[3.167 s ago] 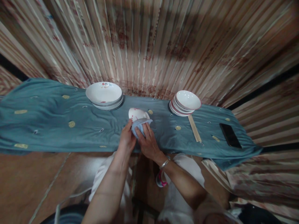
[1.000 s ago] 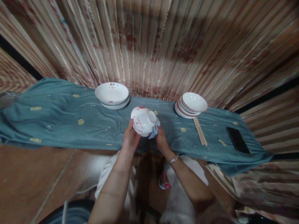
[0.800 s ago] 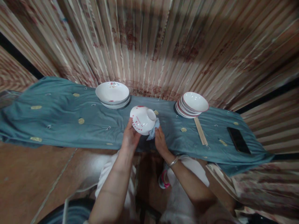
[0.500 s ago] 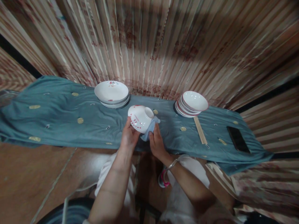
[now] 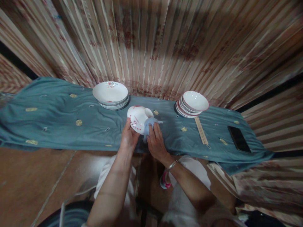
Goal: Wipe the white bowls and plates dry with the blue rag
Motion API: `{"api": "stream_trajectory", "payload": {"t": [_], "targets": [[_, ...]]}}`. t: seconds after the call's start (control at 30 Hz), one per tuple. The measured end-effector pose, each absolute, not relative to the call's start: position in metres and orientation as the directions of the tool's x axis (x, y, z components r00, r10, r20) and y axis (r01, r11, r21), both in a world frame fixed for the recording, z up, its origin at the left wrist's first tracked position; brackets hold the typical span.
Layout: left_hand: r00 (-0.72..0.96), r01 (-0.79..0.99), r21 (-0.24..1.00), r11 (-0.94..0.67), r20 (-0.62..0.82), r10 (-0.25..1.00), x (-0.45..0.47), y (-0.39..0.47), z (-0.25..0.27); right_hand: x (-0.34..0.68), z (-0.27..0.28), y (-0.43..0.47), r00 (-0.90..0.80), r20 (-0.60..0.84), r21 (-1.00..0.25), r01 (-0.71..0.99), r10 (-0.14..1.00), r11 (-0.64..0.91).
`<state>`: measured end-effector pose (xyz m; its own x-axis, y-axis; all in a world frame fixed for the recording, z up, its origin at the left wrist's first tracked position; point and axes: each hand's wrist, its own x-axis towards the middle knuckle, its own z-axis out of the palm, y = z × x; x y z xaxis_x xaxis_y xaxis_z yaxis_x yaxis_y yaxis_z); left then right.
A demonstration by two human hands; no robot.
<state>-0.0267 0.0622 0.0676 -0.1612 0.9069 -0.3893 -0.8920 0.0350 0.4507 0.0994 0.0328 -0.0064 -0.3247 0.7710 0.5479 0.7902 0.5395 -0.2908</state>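
Observation:
A white bowl (image 5: 137, 118) with red markings is tilted on its side above the front of the table, its underside and foot ring turned toward me. My left hand (image 5: 129, 135) grips its rim from the left, thumb on the outside. In my right hand (image 5: 156, 142) is a light blue cloth (image 5: 149, 125), pressed against the bowl's outer wall beside the foot ring. The cloth hides part of the bowl's right side.
A stack of white plates (image 5: 110, 93) stands at the back left. Stacked bowls (image 5: 195, 101) with red rims are at the back right, near wooden chopsticks (image 5: 201, 130). A black phone (image 5: 239, 138) lies farther right on the green tablecloth (image 5: 59, 126). A pleated curtain (image 5: 142, 47) hangs behind.
My right hand has moved the cloth from the bowl's lower edge up over the outer wall toward the foot ring. The left hand keeps its grip. The view has shifted slightly.

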Motion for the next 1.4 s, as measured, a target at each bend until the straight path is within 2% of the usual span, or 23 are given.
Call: {"api": "stream_trajectory", "payload": {"t": [0.17,0.33,0.57,0.7,0.83,1.0,1.07,1.4], "targets": [[-0.156,-0.861,0.505,0.06,-0.375,0.914,-0.024,0.059,0.064,0.1,0.003,0.036,-0.382,0.574,-0.197,0.794,0.724,0.575],[-0.198,-0.792,0.61,0.026,-0.298,0.934,-0.019,0.057,0.059,0.103,0.016,0.043,-0.351,0.608,-0.227,0.783,0.712,0.579],[-0.214,-0.721,0.693,0.007,-0.232,0.949,-0.011,0.054,0.059,0.111,0.022,0.052,-0.25,0.633,-0.366,0.738,0.733,0.567],[-0.226,-0.676,0.737,0.012,-0.223,0.948,-0.008,0.053,0.056,0.118,0.021,0.058,-0.17,0.589,-0.498,0.694,0.79,0.52],[-0.201,-0.666,0.745,0.044,-0.236,0.951,-0.005,0.052,0.056,0.124,0.018,0.068,-0.041,0.476,-0.692,0.599,0.878,0.403],[-0.229,-0.692,0.721,0.041,-0.273,0.934,-0.007,0.054,0.059,0.125,0.007,0.08,0.101,0.212,-0.892,0.426,0.972,0.15],[-0.242,-0.707,0.707,0.032,-0.284,0.928,-0.008,0.055,0.06,0.124,0.001,0.081,0.109,0.164,-0.918,0.38,0.98,0.111],[-0.297,-0.748,0.663,-0.012,-0.319,0.9,-0.017,0.056,0.055,0.11,-0.007,0.066,0.156,0.136,-0.957,0.278,0.978,0.089]]}}
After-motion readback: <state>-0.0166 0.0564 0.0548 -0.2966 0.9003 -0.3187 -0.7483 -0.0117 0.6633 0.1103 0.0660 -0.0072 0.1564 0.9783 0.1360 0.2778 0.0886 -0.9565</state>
